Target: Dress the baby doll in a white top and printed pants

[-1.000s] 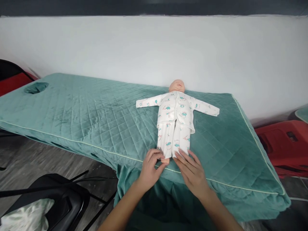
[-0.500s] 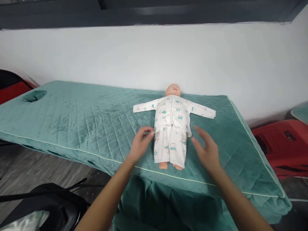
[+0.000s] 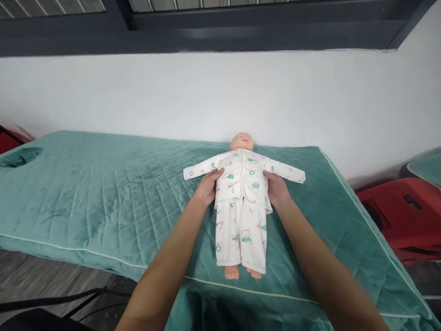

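Observation:
A baby doll [image 3: 242, 184] in white printed pyjamas lies on its back on the green quilted bed cover [image 3: 120, 197]. Its head points to the wall, its bare feet to me, and both sleeves stretch out sideways. My left hand [image 3: 209, 186] grips the doll's side just under one arm, thumb on the jacket front. On the opposite side my right hand [image 3: 276, 188] has hold of it in the same way, below the other sleeve. The fingers of both hands are partly hidden beneath the doll's body.
Behind the bed stands a white wall [image 3: 172, 96] with a dark frame [image 3: 206, 34] above it. A red plastic chair [image 3: 403, 216] is at the right. The bed cover has a round hole [image 3: 20, 157] at the far left. A dark strap [image 3: 51, 299] crosses the lower left.
Both hands have moved from beside the doll's hips up to its chest and closed on its sides. The camera view has tilted upward.

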The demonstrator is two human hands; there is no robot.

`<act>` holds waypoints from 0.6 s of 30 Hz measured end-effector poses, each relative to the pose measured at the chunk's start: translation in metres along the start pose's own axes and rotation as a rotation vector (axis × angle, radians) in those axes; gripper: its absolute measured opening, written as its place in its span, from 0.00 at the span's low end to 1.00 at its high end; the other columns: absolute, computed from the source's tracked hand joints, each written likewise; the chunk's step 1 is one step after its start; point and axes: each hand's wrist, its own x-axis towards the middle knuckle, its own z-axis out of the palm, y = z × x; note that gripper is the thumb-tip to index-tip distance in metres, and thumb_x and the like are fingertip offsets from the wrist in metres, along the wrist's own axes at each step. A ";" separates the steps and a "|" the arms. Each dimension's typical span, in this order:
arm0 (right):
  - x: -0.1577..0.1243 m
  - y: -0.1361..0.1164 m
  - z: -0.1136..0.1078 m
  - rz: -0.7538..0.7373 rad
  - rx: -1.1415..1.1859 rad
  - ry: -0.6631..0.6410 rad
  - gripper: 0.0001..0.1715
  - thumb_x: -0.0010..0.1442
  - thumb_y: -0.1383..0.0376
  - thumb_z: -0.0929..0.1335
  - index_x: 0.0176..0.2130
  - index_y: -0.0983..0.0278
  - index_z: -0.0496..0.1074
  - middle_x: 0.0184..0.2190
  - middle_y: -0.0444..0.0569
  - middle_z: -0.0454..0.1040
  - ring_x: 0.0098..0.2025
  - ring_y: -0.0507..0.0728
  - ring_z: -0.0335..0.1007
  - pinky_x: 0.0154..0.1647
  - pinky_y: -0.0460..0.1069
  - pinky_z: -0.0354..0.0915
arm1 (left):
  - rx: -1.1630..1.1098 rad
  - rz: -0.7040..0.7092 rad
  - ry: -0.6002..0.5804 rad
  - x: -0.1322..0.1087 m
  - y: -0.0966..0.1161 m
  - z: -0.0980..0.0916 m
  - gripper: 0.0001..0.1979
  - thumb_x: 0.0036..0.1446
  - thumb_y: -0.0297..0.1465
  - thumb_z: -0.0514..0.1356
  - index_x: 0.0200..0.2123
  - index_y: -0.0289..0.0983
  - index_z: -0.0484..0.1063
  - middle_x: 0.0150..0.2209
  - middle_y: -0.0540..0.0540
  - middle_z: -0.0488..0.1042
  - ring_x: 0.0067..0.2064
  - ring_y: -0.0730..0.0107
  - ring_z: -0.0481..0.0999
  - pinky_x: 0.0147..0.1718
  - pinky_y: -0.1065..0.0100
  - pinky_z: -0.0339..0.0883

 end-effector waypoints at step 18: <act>0.016 -0.025 -0.036 0.108 0.185 0.066 0.07 0.58 0.61 0.68 0.38 0.59 0.70 0.39 0.46 0.76 0.44 0.56 0.76 0.55 0.58 0.74 | -0.333 0.064 0.031 0.022 0.012 -0.035 0.14 0.65 0.38 0.56 0.45 0.33 0.69 0.49 0.32 0.76 0.56 0.54 0.78 0.53 0.55 0.76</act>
